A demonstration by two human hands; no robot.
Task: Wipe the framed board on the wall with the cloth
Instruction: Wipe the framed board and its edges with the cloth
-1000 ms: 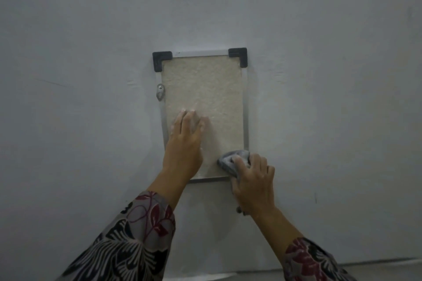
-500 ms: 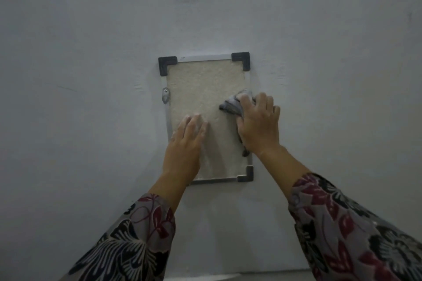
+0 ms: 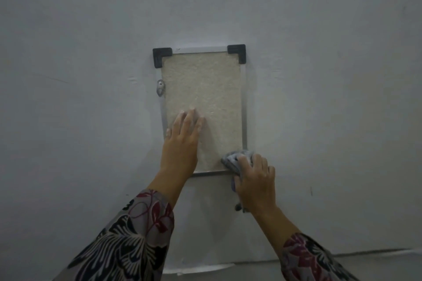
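Note:
A framed board (image 3: 205, 84) hangs on the wall, with a beige textured panel, a thin silver frame and black corner caps at the top. My left hand (image 3: 182, 139) lies flat on the panel's lower left, fingers straight. My right hand (image 3: 255, 180) grips a crumpled grey cloth (image 3: 235, 158) and presses it on the board's lower right corner, hiding that corner. A bit of cloth hangs below the palm.
A small metal screw bracket (image 3: 160, 88) sits on the frame's left edge. The plain grey wall (image 3: 319, 98) surrounds the board. A pale ledge or floor line (image 3: 365, 254) runs along the bottom.
My right hand has slid the cloth down the board's right side, from near the upper right to the lower right corner. My left hand has stayed put on the panel.

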